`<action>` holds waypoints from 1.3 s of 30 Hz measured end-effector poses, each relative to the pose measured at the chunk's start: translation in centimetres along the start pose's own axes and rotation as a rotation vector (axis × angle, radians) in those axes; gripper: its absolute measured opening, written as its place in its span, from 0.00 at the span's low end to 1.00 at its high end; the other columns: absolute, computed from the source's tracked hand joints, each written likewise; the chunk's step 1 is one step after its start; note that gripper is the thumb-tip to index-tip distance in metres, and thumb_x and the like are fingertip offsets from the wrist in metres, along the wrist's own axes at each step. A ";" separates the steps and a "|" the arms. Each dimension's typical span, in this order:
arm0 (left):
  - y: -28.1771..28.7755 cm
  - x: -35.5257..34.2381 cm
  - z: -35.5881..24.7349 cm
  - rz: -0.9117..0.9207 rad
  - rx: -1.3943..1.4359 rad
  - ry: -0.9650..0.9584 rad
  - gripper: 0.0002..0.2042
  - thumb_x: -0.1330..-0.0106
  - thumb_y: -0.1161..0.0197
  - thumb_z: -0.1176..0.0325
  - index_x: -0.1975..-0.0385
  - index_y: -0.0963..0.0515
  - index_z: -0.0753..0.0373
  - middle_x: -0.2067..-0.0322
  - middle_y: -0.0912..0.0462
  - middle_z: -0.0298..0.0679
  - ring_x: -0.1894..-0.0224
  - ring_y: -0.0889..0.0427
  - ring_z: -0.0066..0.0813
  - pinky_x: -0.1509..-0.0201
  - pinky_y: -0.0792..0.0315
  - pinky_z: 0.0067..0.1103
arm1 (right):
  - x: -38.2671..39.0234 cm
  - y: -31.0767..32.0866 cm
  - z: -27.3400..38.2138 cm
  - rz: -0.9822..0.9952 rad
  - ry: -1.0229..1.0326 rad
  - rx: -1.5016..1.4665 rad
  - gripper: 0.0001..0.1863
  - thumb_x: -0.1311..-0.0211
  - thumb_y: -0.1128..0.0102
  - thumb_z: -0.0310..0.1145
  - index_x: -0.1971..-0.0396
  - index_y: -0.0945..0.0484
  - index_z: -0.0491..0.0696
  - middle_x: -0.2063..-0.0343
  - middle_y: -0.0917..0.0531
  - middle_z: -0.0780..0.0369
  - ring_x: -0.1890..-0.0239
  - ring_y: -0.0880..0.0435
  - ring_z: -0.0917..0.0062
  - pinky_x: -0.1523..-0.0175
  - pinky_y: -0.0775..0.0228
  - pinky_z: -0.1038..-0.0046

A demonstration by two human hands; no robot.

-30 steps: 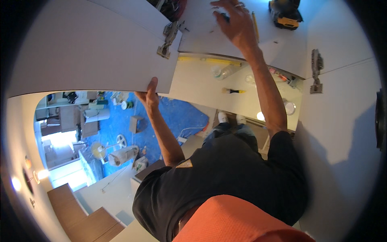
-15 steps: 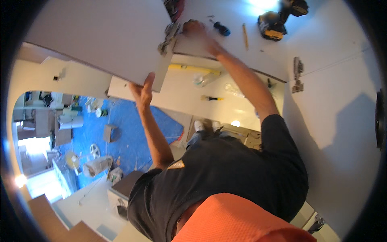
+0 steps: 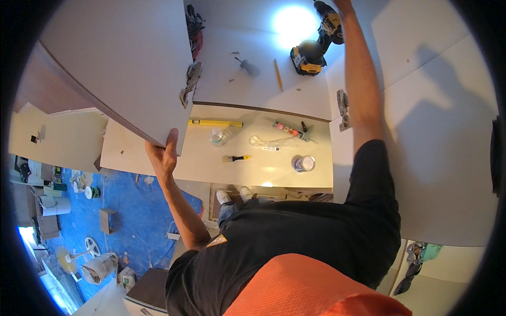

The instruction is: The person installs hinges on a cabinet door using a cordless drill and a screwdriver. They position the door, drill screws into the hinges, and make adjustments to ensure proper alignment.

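Observation:
My left hand [image 3: 164, 157] grips the lower edge of a white cabinet door [image 3: 126, 68], thumb on one face and fingers behind. A metal hinge [image 3: 191, 84] sits on that door's side edge. My right arm reaches up to the top right, where my right hand [image 3: 344, 6] is partly cut off by the picture's edge, beside a black and yellow cordless drill [image 3: 329, 26]. Whether it touches the drill cannot be made out. The drill's lamp lights the cabinet's inner surface. Near it lie a screwdriver [image 3: 247, 67] and a pencil [image 3: 278, 75].
On the counter below are a yellow level [image 3: 216, 124], clear jar [image 3: 217, 137], brush [image 3: 236, 158], caulking gun [image 3: 295, 130] and can [image 3: 304, 164]. Another hinge [image 3: 343, 109] is on the right-hand door [image 3: 443, 158]. Blue floor covering [image 3: 142, 210] lies at lower left.
My right hand has left the area by the door hinge and screwdriver and moved right to beside the drill. My left hand stays on the door's edge. The view has shifted.

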State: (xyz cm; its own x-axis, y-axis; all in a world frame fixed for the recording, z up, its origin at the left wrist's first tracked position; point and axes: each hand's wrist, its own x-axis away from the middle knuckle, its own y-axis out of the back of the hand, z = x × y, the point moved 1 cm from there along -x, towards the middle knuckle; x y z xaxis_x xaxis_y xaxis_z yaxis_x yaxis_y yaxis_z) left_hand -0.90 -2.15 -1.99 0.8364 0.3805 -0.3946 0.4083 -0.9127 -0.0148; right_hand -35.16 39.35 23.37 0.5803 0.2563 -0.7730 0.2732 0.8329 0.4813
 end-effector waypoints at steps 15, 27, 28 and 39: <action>0.6 -0.2 0.5 0.051 0.026 0.049 0.14 0.39 0.31 0.70 0.58 0.23 0.71 0.63 0.19 0.38 0.60 0.23 0.27 0.54 0.28 0.24 | 2.1 -1.0 -3.0 0.473 -0.128 0.457 0.14 0.30 0.50 0.39 0.56 0.23 0.45 0.65 0.15 0.55 0.60 0.16 0.63 0.52 0.26 0.63; 0.8 -0.2 0.5 0.069 0.007 0.061 0.14 0.39 0.32 0.70 0.57 0.24 0.70 0.64 0.20 0.38 0.61 0.23 0.25 0.55 0.28 0.23 | -1.7 -5.7 1.1 0.640 -0.214 0.534 0.12 0.41 0.41 0.35 0.62 0.19 0.45 0.67 0.13 0.56 0.65 0.15 0.70 0.59 0.24 0.66; 0.8 -0.2 0.4 0.066 0.022 0.059 0.14 0.39 0.32 0.70 0.57 0.24 0.70 0.64 0.20 0.37 0.61 0.23 0.25 0.55 0.28 0.23 | -2.0 -6.0 1.1 0.670 -0.280 0.511 0.12 0.42 0.40 0.36 0.62 0.18 0.45 0.68 0.13 0.56 0.66 0.15 0.70 0.59 0.24 0.65; 0.3 -0.4 -0.5 0.051 0.041 0.005 0.07 0.39 0.36 0.73 0.69 0.26 0.70 0.75 0.24 0.33 0.72 0.29 0.20 0.67 0.32 0.20 | -5.2 -7.5 -0.9 0.787 -0.239 0.640 0.07 0.44 0.38 0.30 0.68 0.16 0.46 0.69 0.13 0.59 0.68 0.16 0.71 0.60 0.24 0.66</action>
State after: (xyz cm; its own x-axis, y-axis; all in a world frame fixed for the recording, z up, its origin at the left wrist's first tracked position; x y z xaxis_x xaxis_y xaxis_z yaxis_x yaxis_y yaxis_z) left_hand -0.91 -2.50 -1.35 0.8579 0.3336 -0.3909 0.3493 -0.9364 -0.0326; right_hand -40.93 32.19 23.42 0.8885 0.4523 -0.0774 0.0673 0.0386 0.9970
